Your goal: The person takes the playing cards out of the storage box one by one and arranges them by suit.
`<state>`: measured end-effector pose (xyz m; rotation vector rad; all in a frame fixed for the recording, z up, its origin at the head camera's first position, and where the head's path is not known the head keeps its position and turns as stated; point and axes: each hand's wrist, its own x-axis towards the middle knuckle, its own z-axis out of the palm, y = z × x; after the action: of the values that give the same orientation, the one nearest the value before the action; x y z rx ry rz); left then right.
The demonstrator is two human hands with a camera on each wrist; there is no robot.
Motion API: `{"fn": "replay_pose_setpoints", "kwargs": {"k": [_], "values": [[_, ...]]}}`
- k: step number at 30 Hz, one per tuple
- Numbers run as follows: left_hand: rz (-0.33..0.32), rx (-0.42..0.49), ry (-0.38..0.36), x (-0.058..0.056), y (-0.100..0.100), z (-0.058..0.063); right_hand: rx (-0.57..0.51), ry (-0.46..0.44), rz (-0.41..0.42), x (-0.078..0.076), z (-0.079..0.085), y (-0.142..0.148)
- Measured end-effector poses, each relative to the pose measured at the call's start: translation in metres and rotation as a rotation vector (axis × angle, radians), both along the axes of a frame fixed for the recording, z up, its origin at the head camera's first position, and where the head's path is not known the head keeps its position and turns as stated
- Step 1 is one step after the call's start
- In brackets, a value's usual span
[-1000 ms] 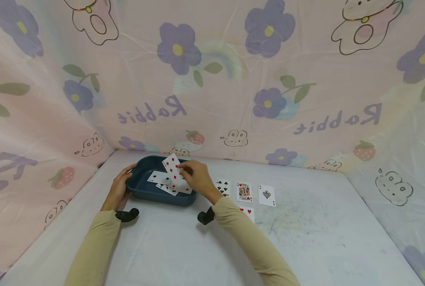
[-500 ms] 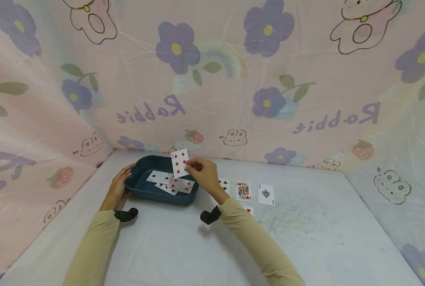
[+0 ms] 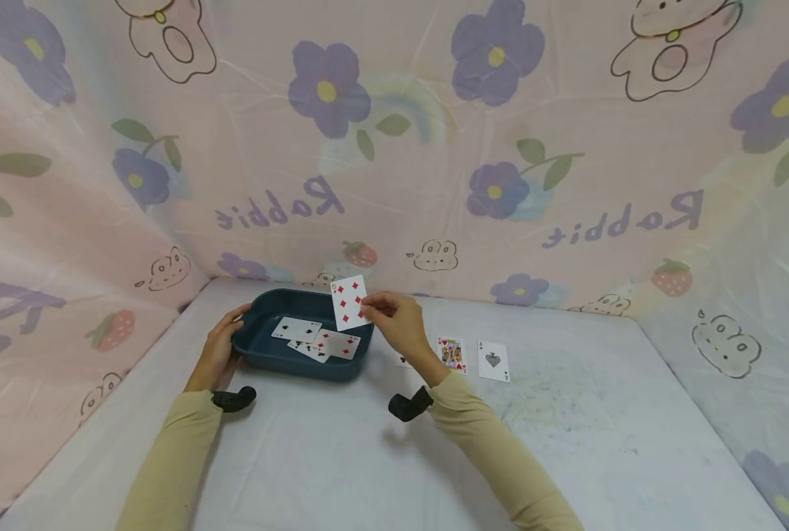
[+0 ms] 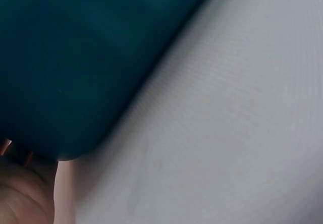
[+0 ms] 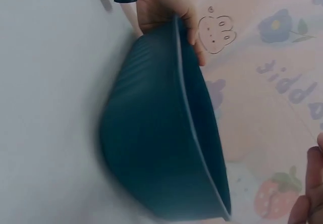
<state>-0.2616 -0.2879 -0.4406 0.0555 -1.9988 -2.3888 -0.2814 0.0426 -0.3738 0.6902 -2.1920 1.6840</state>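
Between thumb and fingers my right hand (image 3: 401, 322) pinches a playing card, the six of diamonds (image 3: 346, 304), by its right edge. The card is raised, face toward the head camera, over the right end of a dark teal tray (image 3: 255, 346). At the tray's left end my left hand (image 3: 217, 346) grips the rim; the right wrist view shows the fingers of that left hand (image 5: 169, 7) bent over the rim. Inside the tray lie several face-up cards, among them a two of spades (image 3: 296, 329) and a diamonds card (image 3: 338, 344) that overlaps another black-suited card (image 3: 307, 349).
Right of the tray, a king of hearts (image 3: 451, 355) and an ace of spades (image 3: 494, 361) lie face up on the white tabletop (image 3: 567, 413). My right hand mostly hides a clubs card (image 3: 402, 361) there. A patterned curtain (image 3: 394, 162) rises behind the table.
My right hand has lifted the six of diamonds from above the cards in the tray and carried it rightward. My left hand and the tray have stayed in place.
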Motion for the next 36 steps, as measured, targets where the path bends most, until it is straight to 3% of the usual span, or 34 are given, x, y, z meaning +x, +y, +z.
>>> {"fn": "replay_pose_setpoints", "kwargs": {"k": [8,16,27,36], "values": [[-0.006,0.016,0.003,0.001,0.001,0.001,-0.022,-0.064,-0.019,0.010,0.004,0.028],[0.013,-0.016,0.001,-0.001,0.000,-0.001,-0.054,-0.092,-0.029,0.029,0.022,0.062],[0.014,-0.007,-0.005,0.001,0.000,0.000,-0.117,-0.125,-0.106,0.030,0.011,0.110],[0.003,0.003,-0.013,0.000,0.000,0.001,-0.082,-0.164,-0.189,0.058,0.031,0.143]]}}
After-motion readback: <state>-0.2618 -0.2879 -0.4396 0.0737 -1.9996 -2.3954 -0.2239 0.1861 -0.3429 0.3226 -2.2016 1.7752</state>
